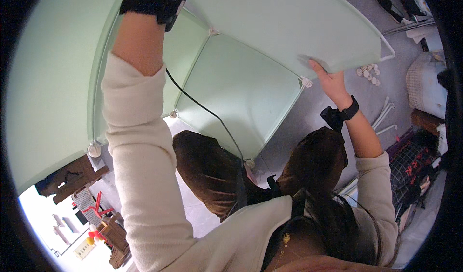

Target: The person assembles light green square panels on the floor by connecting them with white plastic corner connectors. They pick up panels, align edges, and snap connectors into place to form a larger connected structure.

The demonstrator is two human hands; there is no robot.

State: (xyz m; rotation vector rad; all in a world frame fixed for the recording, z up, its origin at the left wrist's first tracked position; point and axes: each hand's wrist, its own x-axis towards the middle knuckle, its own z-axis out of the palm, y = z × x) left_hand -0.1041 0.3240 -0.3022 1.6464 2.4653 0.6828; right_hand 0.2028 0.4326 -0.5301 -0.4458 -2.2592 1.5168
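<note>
My right hand (333, 83) grips the lower edge of a pale green translucent panel (284, 23). Its thumb lies on the panel's face and the other fingers are hidden behind. A white wire frame edges this panel. My left arm reaches up past the top edge, so only the wrist shows and the left hand is out of view. Similar panels form an open box in front of my knees, with one panel (241, 88) in the middle and a large panel (53, 83) at left. White connectors, such as the connector (306, 82) beside my right hand, join the corners.
Several loose white connectors (370, 73) lie on the floor at right, near bent white rods (386, 116). Farther right stand a woven basket (424, 88) and a dark grid-patterned bag (407, 168). A black shoe (386, 5) lies at upper right. A black cable (207, 109) hangs across the middle.
</note>
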